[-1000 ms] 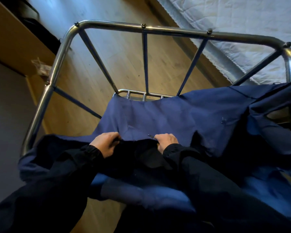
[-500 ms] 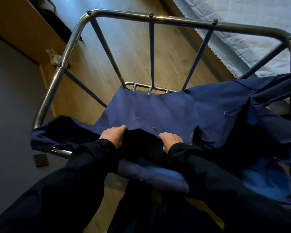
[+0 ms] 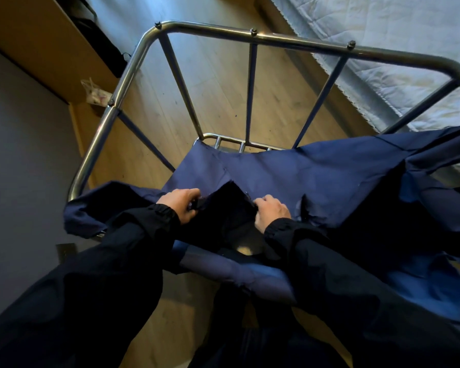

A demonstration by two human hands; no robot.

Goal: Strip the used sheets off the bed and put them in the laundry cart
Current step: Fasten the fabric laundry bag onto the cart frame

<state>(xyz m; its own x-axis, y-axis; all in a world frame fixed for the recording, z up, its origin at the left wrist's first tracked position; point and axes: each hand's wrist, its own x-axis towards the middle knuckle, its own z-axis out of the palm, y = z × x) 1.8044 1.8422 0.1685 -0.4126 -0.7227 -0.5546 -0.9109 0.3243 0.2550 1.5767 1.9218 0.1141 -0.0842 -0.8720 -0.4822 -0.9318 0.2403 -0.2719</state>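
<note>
Fingers (image 3: 194, 193) on left hand (image 3: 181, 204) and right hand (image 3: 272, 212) pinch navy fabric (image 3: 316, 176) in steel-tube cart (image 3: 290, 39).

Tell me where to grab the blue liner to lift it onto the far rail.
I'd take the blue liner by its free far hem, the straight edge lying low by the base bars. Come from above, inside the cart frame; the upright bars fence off the sides.

FLOOR: wood planks (image 3: 223, 83); your steel cart frame (image 3: 250, 35) stands on it; small clear bag (image 3: 96, 95) beside wooden cabinet (image 3: 37, 35) | CART: blue cloth (image 3: 316, 176) draped over your near and right rails | BED (image 3: 383, 49): white quilted cover, just beyond the cart.
</note>
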